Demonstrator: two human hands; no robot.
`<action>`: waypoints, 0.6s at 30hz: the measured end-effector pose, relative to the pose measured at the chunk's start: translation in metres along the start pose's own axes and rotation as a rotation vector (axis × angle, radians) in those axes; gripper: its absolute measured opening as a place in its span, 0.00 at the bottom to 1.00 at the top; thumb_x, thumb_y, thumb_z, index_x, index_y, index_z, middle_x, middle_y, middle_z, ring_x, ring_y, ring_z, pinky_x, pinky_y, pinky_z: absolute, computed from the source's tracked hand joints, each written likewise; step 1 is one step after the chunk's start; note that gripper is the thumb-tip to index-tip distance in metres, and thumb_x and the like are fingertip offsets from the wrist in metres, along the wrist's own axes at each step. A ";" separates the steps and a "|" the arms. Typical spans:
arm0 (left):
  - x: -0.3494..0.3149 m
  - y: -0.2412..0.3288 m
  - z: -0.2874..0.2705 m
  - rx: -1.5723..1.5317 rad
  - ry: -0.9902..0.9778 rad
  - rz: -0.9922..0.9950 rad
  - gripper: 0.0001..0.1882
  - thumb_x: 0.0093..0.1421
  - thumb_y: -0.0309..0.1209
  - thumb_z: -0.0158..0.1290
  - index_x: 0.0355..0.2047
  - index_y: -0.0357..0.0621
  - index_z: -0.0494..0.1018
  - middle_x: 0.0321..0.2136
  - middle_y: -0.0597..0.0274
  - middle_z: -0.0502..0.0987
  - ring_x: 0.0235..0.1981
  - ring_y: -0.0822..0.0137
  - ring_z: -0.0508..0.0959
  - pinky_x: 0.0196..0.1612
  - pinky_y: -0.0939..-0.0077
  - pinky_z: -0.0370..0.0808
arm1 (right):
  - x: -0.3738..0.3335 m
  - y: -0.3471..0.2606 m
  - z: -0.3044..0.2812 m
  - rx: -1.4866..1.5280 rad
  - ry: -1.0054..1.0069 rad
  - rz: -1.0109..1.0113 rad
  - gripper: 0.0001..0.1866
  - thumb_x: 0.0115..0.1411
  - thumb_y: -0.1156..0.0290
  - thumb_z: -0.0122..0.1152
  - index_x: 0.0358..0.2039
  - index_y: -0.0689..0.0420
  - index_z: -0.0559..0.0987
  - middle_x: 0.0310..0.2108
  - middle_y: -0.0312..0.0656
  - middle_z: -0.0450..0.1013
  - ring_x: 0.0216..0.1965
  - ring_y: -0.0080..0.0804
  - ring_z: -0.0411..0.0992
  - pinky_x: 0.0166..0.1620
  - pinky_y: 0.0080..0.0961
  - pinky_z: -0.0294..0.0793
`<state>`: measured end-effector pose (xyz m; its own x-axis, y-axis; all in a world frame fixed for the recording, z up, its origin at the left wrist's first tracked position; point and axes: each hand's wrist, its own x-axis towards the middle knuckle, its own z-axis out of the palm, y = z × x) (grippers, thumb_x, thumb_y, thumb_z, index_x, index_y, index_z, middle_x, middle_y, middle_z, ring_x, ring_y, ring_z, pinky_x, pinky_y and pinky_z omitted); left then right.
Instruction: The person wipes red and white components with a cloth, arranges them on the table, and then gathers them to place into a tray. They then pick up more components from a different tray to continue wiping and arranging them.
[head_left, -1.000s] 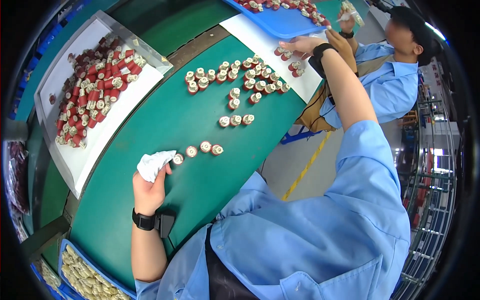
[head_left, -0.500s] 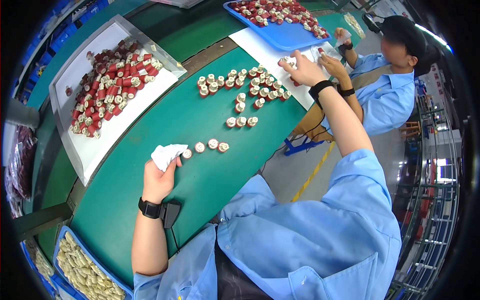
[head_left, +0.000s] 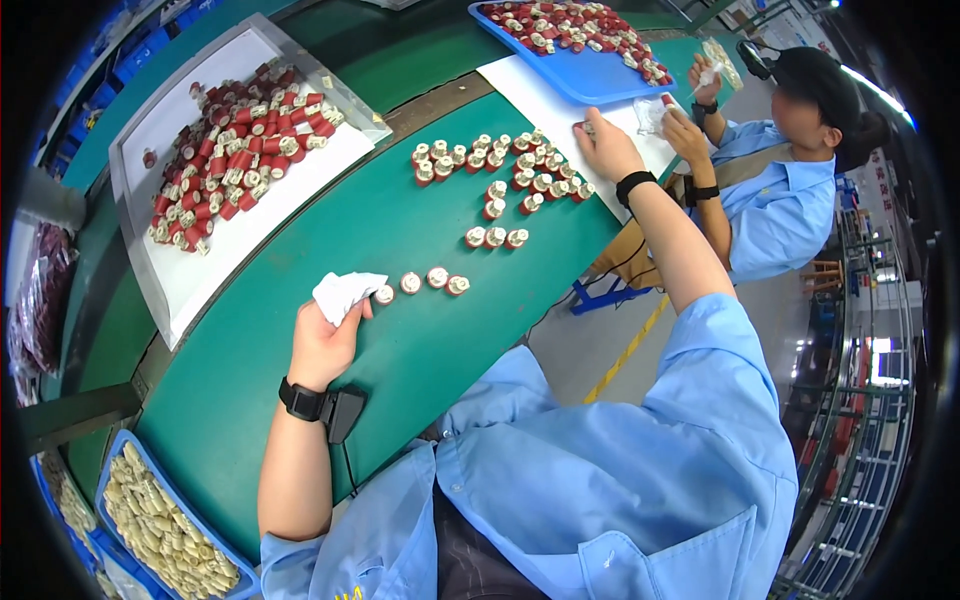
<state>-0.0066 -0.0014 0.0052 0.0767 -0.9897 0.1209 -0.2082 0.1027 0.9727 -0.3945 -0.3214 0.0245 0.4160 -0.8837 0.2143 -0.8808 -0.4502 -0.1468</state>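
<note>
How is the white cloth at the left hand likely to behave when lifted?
The white cloth will probably flop rather than stay stiff, since it sits creased and bunched at the left hand. It looks light for its size, judging by its thin, pointed corner.

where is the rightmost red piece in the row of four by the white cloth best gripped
Grip the rightmost red piece around its round sides, probably coming from its right: it appears to stand upright, pale end up, with the neighbouring piece close on its left.
</note>
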 end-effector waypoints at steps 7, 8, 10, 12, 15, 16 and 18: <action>0.000 -0.006 -0.007 -0.054 -0.014 -0.007 0.06 0.62 0.21 0.50 0.37 0.38 0.76 0.29 0.67 0.77 0.32 0.73 0.74 0.39 0.78 0.71 | -0.003 0.010 -0.023 0.082 0.272 -0.009 0.16 0.64 0.61 0.59 0.45 0.58 0.71 0.31 0.54 0.78 0.32 0.50 0.78 0.33 0.41 0.76; 0.000 -0.009 -0.008 -0.049 0.018 -0.028 0.06 0.62 0.21 0.50 0.37 0.38 0.76 0.29 0.67 0.77 0.32 0.73 0.74 0.39 0.78 0.71 | -0.007 -0.014 -0.038 0.087 0.291 -0.058 0.15 0.63 0.62 0.60 0.43 0.58 0.71 0.29 0.50 0.78 0.30 0.44 0.78 0.32 0.37 0.76; -0.002 -0.013 -0.009 -0.131 0.080 0.044 0.07 0.62 0.21 0.50 0.38 0.37 0.76 0.30 0.68 0.77 0.33 0.74 0.74 0.40 0.79 0.70 | -0.025 -0.068 -0.073 0.215 0.258 -0.079 0.12 0.63 0.64 0.61 0.41 0.58 0.72 0.27 0.43 0.77 0.27 0.32 0.77 0.31 0.29 0.75; -0.003 -0.014 -0.009 -0.195 0.188 0.013 0.07 0.62 0.21 0.50 0.38 0.37 0.76 0.30 0.68 0.77 0.34 0.74 0.74 0.40 0.79 0.70 | -0.050 -0.137 -0.095 0.407 0.121 -0.110 0.09 0.63 0.68 0.60 0.40 0.58 0.73 0.26 0.36 0.75 0.27 0.23 0.74 0.31 0.23 0.74; -0.004 0.003 -0.015 -0.220 0.320 0.068 0.07 0.62 0.21 0.49 0.39 0.37 0.75 0.30 0.69 0.77 0.34 0.75 0.74 0.40 0.80 0.70 | -0.093 -0.229 -0.091 0.546 0.003 -0.461 0.09 0.63 0.71 0.60 0.42 0.57 0.73 0.29 0.37 0.75 0.27 0.22 0.73 0.31 0.25 0.74; -0.007 0.013 -0.023 -0.196 0.360 0.132 0.07 0.62 0.21 0.49 0.39 0.36 0.75 0.30 0.69 0.77 0.34 0.76 0.74 0.40 0.80 0.70 | -0.106 -0.257 -0.083 0.589 -0.069 -0.561 0.09 0.62 0.72 0.60 0.42 0.57 0.73 0.30 0.39 0.75 0.27 0.27 0.74 0.31 0.26 0.74; -0.016 0.042 -0.044 -0.217 0.340 0.172 0.07 0.63 0.21 0.49 0.39 0.36 0.75 0.30 0.69 0.77 0.34 0.76 0.74 0.39 0.81 0.70 | -0.128 -0.301 -0.065 0.631 -0.182 -0.718 0.10 0.60 0.72 0.61 0.41 0.56 0.73 0.32 0.42 0.74 0.27 0.37 0.75 0.31 0.30 0.76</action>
<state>0.0266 0.0231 0.0532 0.3833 -0.8708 0.3080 -0.0393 0.3178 0.9473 -0.1968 -0.0644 0.1040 0.8820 -0.3548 0.3101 -0.1431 -0.8286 -0.5412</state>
